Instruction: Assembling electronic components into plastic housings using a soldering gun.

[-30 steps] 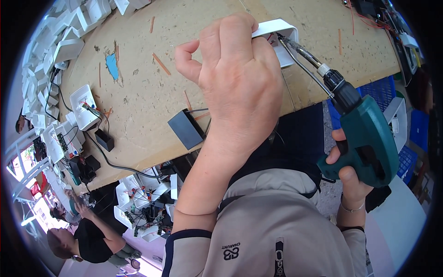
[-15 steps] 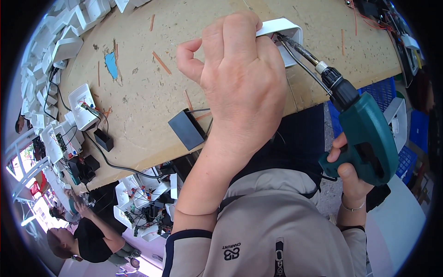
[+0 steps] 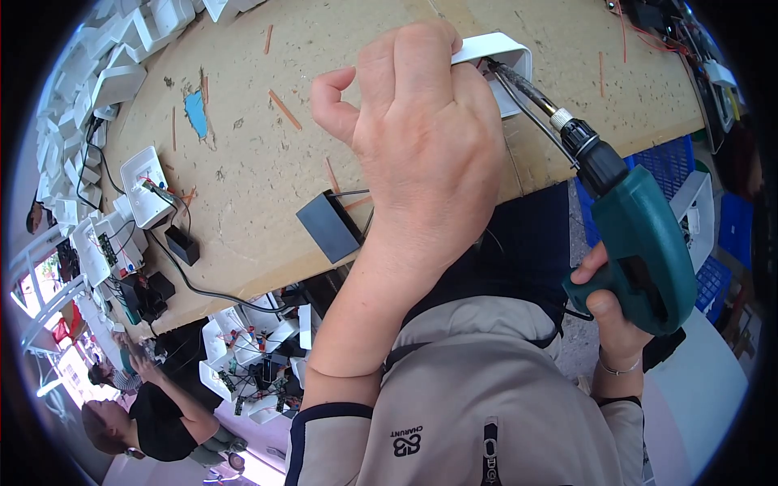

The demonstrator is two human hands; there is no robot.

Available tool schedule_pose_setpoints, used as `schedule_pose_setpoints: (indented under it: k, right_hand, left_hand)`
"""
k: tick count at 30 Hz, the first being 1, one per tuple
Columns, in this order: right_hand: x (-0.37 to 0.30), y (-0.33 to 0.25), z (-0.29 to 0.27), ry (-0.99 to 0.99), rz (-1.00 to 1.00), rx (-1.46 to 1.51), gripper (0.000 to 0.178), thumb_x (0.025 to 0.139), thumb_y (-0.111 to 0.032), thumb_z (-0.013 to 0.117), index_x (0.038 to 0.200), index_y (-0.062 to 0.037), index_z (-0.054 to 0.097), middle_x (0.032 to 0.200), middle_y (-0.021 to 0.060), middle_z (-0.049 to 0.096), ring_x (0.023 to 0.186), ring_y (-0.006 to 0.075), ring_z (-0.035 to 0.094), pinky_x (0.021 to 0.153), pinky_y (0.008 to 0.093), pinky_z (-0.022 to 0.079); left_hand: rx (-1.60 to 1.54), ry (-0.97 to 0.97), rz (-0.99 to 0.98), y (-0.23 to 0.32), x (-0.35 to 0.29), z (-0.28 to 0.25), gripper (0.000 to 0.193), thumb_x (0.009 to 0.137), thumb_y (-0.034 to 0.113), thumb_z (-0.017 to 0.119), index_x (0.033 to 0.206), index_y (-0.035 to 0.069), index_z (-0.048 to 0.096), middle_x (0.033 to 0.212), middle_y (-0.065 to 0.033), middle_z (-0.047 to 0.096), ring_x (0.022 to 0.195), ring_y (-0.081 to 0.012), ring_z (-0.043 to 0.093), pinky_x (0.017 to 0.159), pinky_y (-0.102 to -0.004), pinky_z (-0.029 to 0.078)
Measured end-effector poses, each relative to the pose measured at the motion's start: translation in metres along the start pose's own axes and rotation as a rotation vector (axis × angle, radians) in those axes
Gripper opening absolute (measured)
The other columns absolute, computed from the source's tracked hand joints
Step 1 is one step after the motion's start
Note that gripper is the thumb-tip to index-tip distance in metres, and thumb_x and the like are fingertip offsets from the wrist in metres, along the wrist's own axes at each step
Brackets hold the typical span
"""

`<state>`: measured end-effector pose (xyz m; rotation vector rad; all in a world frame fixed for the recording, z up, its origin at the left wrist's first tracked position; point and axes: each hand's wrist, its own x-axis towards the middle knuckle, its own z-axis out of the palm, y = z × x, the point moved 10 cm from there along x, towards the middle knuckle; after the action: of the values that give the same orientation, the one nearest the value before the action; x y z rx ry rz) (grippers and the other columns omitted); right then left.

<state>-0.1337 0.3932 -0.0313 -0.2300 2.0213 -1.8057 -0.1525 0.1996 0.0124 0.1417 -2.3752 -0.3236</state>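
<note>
- Okay so on my remote feed the white housing (image 3: 493,45) sits up on the far part of the desk (image 3: 251,186), its open side facing my way. I'm using it as the landmark.
- My left hand (image 3: 429,138) is just left of the housing, back of the hand up, fingers bent toward it and touching its edge. One finger pokes out to the side. The other fingertips are hidden, so I can't tell what they're pinching, if anything.
- My right hand (image 3: 620,324) is well to the right and nearer me than the housing, wrapped around the handle of a green gun-shaped tool (image 3: 652,235).
- The tool's metal tip (image 3: 519,85) and a thin metal tube (image 3: 535,117) beside it both angle into the housing's opening. Too small to tell if they touch anything in there.
- A dark grey box (image 3: 328,227) lies left of the housing and nearer me, by the desk edge.
- Way left of the housing: an open white case (image 3: 142,170) with wires, a small black box (image 3: 182,245) next to it, and farther out a heap of white casings (image 3: 121,85).
- Blue crates (image 3: 668,166) are right of the housing, below desk level.
</note>
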Motion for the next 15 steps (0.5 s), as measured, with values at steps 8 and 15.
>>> schedule_pose_setpoints:
  k: [8,15]
  right_hand:
    - [-0.0006,0.0008,0.0009,0.047,0.009,-0.067,0.053,0.070,-0.022,0.070,0.111,0.0030,0.046,0.091,0.0114,0.057,0.074,0.0148,0.056,0.065,0.0261,0.047]
    - [0.0013,0.0014,0.0006,0.044,-0.060,-0.104,0.071,0.070,-0.032,0.069,0.120,0.0059,0.037,0.105,0.0211,0.053,0.073,0.0165,0.058,0.066,0.0269,0.047]
  left_hand:
    - [0.028,-0.027,0.003,0.0013,0.0005,-0.0001,0.005,0.061,0.004,0.059,0.065,0.004,0.058,0.089,-0.0028,0.050,0.081,-0.0200,0.046,0.074,-0.0351,0.024]
    - [0.023,-0.045,0.006,0.0020,0.0017,-0.0007,0.005,0.061,0.004,0.059,0.066,0.004,0.058,0.089,-0.0028,0.050,0.081,-0.0202,0.046,0.074,-0.0350,0.025]
